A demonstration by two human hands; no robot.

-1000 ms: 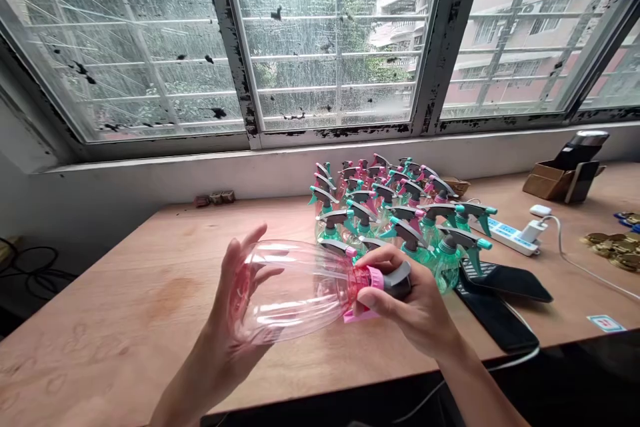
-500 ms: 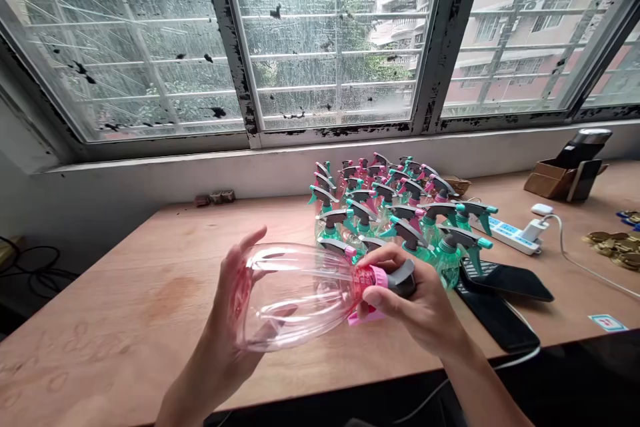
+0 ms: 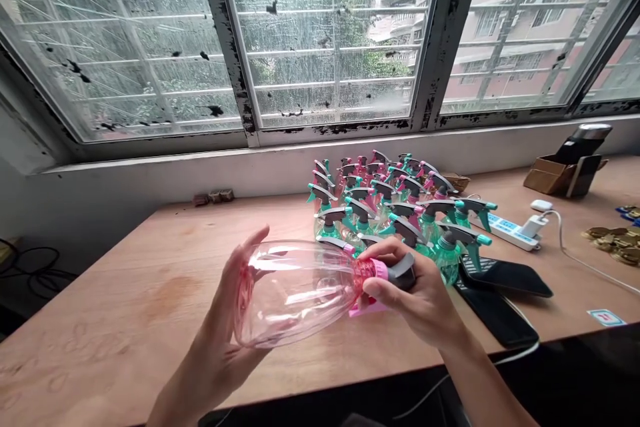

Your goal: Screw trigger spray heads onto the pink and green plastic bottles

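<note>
A clear pink spray bottle lies sideways in the air above the table, its base to the left and its neck to the right. Around the base curves my left hand, palm against the bottom, with part of the fingers showing through the plastic. My right hand grips the pink collar and dark grey spray head between thumb and fingers. Just behind the bottle stand several green and pink spray bottles in a close group.
A white power strip with a plugged-in charger and cable lies right of the bottles. Nearer are dark phone-like slabs. Gold-coloured discs and a cardboard box sit farther right. Small brown blocks rest by the window wall.
The bottle has turned slightly about its length, and its highlights have shifted. Both hands keep their hold in nearly the same place.
</note>
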